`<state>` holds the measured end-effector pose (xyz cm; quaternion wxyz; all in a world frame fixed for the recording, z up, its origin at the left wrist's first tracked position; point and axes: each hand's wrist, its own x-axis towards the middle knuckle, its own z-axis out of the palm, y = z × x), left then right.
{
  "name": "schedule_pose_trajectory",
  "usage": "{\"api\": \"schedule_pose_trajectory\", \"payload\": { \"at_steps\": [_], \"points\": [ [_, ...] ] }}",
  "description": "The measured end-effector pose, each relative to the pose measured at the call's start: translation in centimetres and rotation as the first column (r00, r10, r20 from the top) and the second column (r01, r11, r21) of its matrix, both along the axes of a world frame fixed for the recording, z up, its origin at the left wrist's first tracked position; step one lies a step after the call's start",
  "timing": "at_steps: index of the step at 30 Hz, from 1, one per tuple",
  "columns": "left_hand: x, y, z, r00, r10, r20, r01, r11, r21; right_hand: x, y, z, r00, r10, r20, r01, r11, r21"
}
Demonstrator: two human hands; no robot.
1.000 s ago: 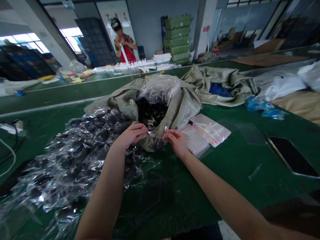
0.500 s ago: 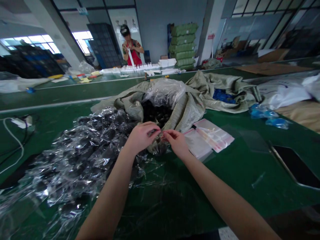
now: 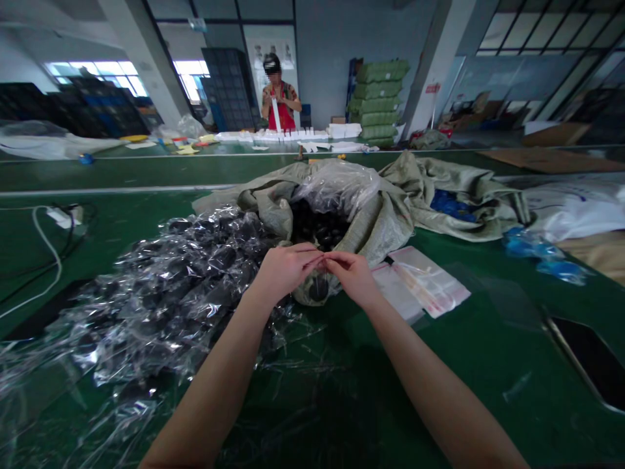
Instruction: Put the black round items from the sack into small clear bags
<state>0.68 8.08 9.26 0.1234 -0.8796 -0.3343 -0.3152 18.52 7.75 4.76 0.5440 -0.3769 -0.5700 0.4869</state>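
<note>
Both hands meet at the front of the open woven sack. My left hand (image 3: 283,270) pinches the top edge of a small clear plastic bag (image 3: 312,298). Against it, my right hand (image 3: 355,277) pinches the same edge with thumb and fingertips. Inside the bag hangs a round black piece (image 3: 319,286), below the fingers. Behind, the grey-green sack (image 3: 385,225) holds many loose black pieces (image 3: 317,225). Left of my hands lies a large heap of bagged black pieces (image 3: 195,280). Flat clear bags (image 3: 430,280) with a reddish edge lie right of my right hand.
A phone (image 3: 588,355) lies on the green table at the right. Blue pieces show in a second sack (image 3: 463,179), with bagged blue pieces (image 3: 547,254) before it. White and black cables (image 3: 49,241) run along the left. A co-worker (image 3: 280,98) stands across the far table.
My fingertips have come together at the bag's top edge; before, there was a small gap between the hands. The view has shifted slightly, and the black piece shows more clearly.
</note>
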Motion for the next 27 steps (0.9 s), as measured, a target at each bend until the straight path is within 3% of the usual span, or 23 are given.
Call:
{"api": "schedule_pose_trajectory", "payload": {
  "at_steps": [13,27],
  "points": [
    [1.1,0.4,-1.3,0.994,0.082,0.065,-0.084,0.996,0.029,-0.2,-0.3,0.4,0.976,-0.138,0.168,0.119,0.986,0.121],
    [1.5,0.5,-1.1,0.966,0.179,0.186,-0.149,0.975,-0.165,-0.3,-1.0,0.8,0.939,-0.190,0.287,0.135,0.970,0.200]
  ]
}}
